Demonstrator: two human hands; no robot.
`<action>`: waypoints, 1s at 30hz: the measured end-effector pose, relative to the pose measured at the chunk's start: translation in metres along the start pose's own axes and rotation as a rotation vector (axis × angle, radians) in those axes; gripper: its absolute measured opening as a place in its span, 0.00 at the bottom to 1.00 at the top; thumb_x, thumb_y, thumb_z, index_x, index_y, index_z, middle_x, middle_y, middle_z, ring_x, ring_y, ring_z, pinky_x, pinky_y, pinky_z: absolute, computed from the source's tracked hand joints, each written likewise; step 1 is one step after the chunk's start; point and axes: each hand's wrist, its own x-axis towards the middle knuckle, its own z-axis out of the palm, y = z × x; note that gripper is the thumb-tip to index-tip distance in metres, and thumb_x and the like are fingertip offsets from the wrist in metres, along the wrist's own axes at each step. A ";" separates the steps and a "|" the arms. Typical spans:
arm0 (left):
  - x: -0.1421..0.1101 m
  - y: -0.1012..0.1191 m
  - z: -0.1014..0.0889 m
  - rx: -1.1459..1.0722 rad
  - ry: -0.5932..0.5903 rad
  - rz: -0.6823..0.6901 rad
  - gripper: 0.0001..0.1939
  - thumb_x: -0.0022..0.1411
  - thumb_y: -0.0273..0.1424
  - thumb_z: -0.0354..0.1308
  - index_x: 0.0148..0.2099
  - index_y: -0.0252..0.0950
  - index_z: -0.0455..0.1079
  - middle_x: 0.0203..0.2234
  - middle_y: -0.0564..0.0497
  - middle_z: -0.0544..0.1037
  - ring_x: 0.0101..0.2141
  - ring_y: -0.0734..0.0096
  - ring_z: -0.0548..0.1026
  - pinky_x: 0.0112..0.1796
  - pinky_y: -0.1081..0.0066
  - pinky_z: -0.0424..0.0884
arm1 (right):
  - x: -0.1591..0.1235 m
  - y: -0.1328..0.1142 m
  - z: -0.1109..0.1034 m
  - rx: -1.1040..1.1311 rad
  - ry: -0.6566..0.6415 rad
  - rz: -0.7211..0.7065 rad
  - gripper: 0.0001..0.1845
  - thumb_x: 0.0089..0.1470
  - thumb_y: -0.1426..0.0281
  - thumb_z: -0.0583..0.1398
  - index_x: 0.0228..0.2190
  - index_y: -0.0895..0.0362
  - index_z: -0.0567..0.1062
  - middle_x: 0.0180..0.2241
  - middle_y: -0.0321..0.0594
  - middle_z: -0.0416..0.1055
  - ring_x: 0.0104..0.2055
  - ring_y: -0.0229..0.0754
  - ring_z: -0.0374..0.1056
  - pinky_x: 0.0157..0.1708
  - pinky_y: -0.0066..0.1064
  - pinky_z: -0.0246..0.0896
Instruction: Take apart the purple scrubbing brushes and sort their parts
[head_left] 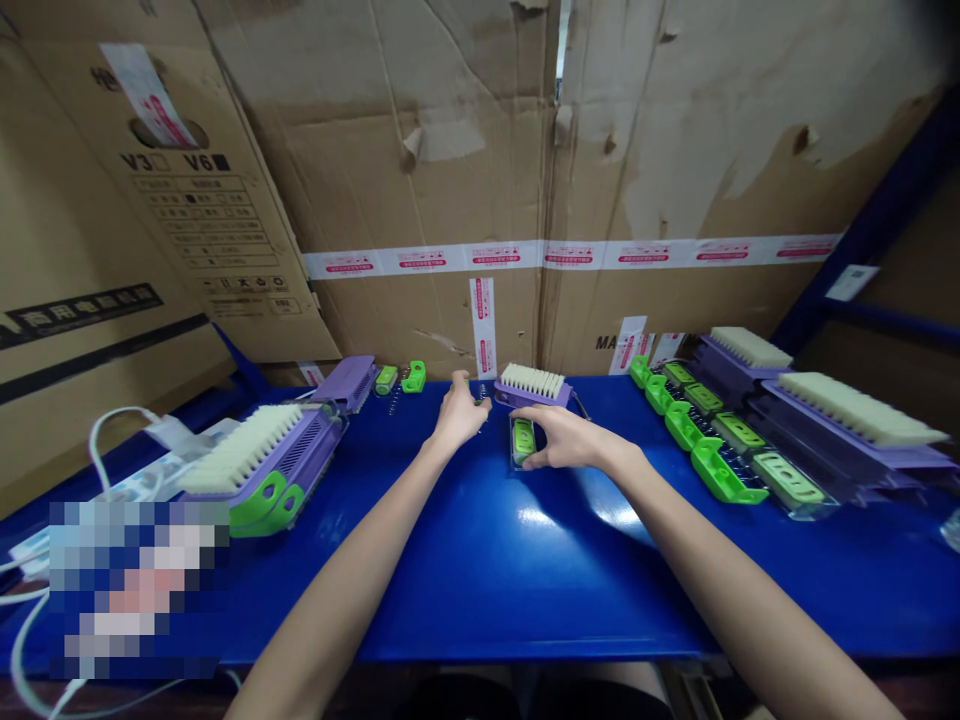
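Observation:
My right hand (566, 438) grips a small clear plastic case with a green and white insert (523, 440), thumb at its near end and fingers at its far end. My left hand (459, 412) is closed around a green plastic piece, mostly hidden, with only slivers of green showing between the fingers. Just right of the left fingertips is a metal spring (482, 392). Behind the right hand lies a purple brush head with cream bristles (532, 381), bristles up.
At left are another purple brush with green end (259, 470), a green cap (413, 377) and a power strip (142, 480). Rows of green caps (721, 472), clear cases (787, 480) and purple brushes (859, 408) line the right. Cardboard (420, 180) walls the blue table's (450, 580) back.

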 end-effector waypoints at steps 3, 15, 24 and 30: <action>-0.004 0.005 0.001 0.084 0.045 0.036 0.26 0.56 0.33 0.57 0.55 0.34 0.55 0.43 0.40 0.73 0.42 0.61 0.75 0.42 0.66 0.68 | 0.001 0.000 0.001 -0.006 0.007 0.001 0.45 0.36 0.66 0.70 0.56 0.61 0.65 0.54 0.52 0.66 0.56 0.53 0.63 0.53 0.40 0.59; -0.025 0.031 -0.005 0.228 -0.226 0.404 0.24 0.55 0.46 0.57 0.50 0.39 0.65 0.38 0.45 0.77 0.39 0.56 0.76 0.37 0.67 0.68 | 0.001 0.009 0.001 0.228 0.124 -0.106 0.49 0.36 0.64 0.69 0.59 0.57 0.59 0.56 0.49 0.64 0.56 0.51 0.62 0.54 0.40 0.59; -0.055 0.067 -0.001 0.498 -0.223 0.248 0.32 0.53 0.52 0.56 0.49 0.29 0.67 0.37 0.31 0.76 0.41 0.43 0.75 0.40 0.57 0.68 | -0.003 0.009 -0.021 0.170 0.504 0.003 0.19 0.60 0.62 0.50 0.40 0.58 0.76 0.40 0.42 0.76 0.40 0.43 0.70 0.41 0.31 0.62; -0.083 0.084 -0.007 0.626 -0.377 0.317 0.17 0.54 0.32 0.55 0.46 0.32 0.70 0.37 0.33 0.77 0.41 0.47 0.76 0.38 0.61 0.69 | 0.000 0.022 -0.009 -0.034 0.431 0.057 0.18 0.61 0.63 0.49 0.37 0.57 0.76 0.36 0.43 0.76 0.37 0.42 0.71 0.37 0.28 0.60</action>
